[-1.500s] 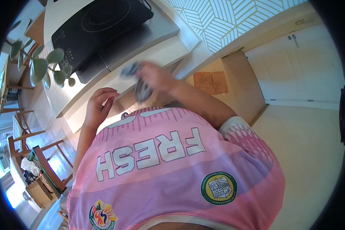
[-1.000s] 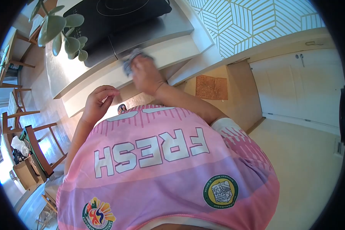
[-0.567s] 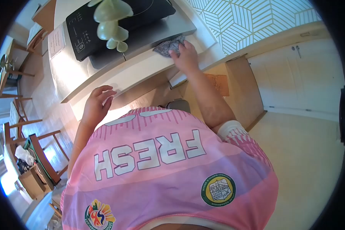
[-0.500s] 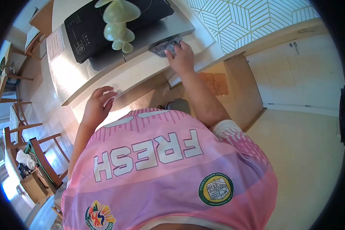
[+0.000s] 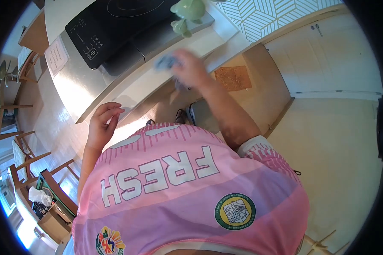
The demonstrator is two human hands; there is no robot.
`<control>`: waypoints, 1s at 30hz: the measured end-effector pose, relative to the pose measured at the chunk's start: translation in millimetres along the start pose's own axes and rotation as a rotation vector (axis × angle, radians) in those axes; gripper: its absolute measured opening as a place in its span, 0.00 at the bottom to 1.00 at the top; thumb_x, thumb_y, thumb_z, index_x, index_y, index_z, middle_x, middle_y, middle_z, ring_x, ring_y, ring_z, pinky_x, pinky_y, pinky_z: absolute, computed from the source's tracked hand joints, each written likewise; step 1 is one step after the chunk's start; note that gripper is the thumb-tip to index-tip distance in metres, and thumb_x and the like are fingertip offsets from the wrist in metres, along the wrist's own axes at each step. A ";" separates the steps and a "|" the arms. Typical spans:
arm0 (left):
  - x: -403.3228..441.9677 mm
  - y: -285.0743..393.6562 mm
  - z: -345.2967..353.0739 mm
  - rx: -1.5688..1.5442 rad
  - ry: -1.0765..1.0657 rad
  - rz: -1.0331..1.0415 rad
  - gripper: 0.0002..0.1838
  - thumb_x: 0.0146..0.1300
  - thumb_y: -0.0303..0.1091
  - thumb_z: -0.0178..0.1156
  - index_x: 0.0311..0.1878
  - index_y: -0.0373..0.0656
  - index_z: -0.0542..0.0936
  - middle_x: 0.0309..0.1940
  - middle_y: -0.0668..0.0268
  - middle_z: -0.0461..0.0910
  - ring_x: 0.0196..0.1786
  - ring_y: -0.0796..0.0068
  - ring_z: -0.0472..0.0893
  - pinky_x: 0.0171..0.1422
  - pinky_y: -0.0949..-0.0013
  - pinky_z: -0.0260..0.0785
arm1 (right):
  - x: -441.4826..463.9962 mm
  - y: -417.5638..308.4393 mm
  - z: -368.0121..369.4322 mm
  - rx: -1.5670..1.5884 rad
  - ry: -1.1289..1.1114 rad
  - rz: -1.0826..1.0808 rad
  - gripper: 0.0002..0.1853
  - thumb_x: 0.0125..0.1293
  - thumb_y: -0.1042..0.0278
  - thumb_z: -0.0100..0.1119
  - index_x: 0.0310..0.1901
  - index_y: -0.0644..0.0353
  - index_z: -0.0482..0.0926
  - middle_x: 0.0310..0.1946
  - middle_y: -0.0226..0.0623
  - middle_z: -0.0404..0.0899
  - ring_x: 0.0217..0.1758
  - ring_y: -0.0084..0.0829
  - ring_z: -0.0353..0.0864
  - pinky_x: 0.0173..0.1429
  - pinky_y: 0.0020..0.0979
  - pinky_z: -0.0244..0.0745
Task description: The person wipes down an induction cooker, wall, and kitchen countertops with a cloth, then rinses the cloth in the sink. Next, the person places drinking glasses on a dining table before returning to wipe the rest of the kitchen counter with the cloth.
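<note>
At the near counter ledge (image 5: 134, 90), right hand (image 5: 191, 70) grasps blurred cloth (image 5: 165, 62), end pointing left, long axis unclear; left hand (image 5: 102, 125) slack, half-curled.

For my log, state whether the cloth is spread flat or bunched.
Bunched, apparently: the cloth is gathered in the right hand; motion blur hides its folds.

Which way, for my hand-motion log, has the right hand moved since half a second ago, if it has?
Yes: against the black cooktop, the right hand has shifted leftward and slightly toward the person's body.
</note>
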State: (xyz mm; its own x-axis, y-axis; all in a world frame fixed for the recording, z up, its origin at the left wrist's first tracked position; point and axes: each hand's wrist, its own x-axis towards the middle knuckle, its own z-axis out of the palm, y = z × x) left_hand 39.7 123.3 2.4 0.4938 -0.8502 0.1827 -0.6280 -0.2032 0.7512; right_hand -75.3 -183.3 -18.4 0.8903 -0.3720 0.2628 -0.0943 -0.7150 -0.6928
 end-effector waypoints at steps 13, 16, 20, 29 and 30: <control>-11.8 -41.7 21.8 0.009 0.156 0.176 0.13 0.48 0.14 0.54 0.33 0.43 0.80 0.41 0.61 0.77 0.47 0.60 0.75 0.49 0.65 0.69 | -11.2 -24.7 60.8 -0.367 -0.106 -0.215 0.11 0.52 0.70 0.62 0.39 0.55 0.83 0.45 0.39 0.80 0.49 0.41 0.79 0.54 0.38 0.73; -9.6 -41.3 18.1 -0.001 0.179 0.186 0.13 0.47 0.14 0.54 0.34 0.43 0.80 0.41 0.60 0.76 0.47 0.60 0.75 0.49 0.65 0.68 | -20.5 -46.5 37.7 0.113 -0.613 -0.332 0.13 0.56 0.73 0.59 0.45 0.55 0.81 0.42 0.39 0.80 0.49 0.42 0.78 0.54 0.40 0.73; -13.6 -41.7 22.0 0.003 0.180 0.211 0.14 0.49 0.15 0.54 0.36 0.43 0.79 0.43 0.59 0.75 0.46 0.59 0.74 0.49 0.65 0.68 | 15.3 0.2 -10.8 0.010 0.004 0.275 0.14 0.62 0.72 0.54 0.49 0.56 0.79 0.45 0.41 0.79 0.50 0.44 0.77 0.57 0.41 0.71; -11.0 -40.0 23.9 -0.011 0.211 0.210 0.11 0.52 0.16 0.55 0.37 0.41 0.78 0.45 0.57 0.73 0.48 0.57 0.73 0.52 0.64 0.67 | -50.8 -34.8 87.4 0.045 -0.184 -0.315 0.16 0.51 0.79 0.53 0.42 0.56 0.81 0.41 0.42 0.80 0.48 0.43 0.78 0.56 0.40 0.71; -11.0 -39.5 22.5 0.019 0.214 0.222 0.11 0.52 0.17 0.55 0.37 0.41 0.78 0.45 0.57 0.73 0.48 0.57 0.73 0.52 0.63 0.67 | -62.9 -44.2 85.4 0.199 -0.360 -0.336 0.16 0.51 0.80 0.51 0.42 0.56 0.81 0.40 0.42 0.81 0.48 0.43 0.78 0.56 0.40 0.71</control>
State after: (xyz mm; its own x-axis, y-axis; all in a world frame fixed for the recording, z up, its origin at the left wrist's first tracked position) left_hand 45.5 129.7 -43.6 0.4576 -0.7535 0.4721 -0.7446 -0.0346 0.6666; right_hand -89.1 -77.7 -61.6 0.9566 0.1100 0.2698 0.2782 -0.6206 -0.7332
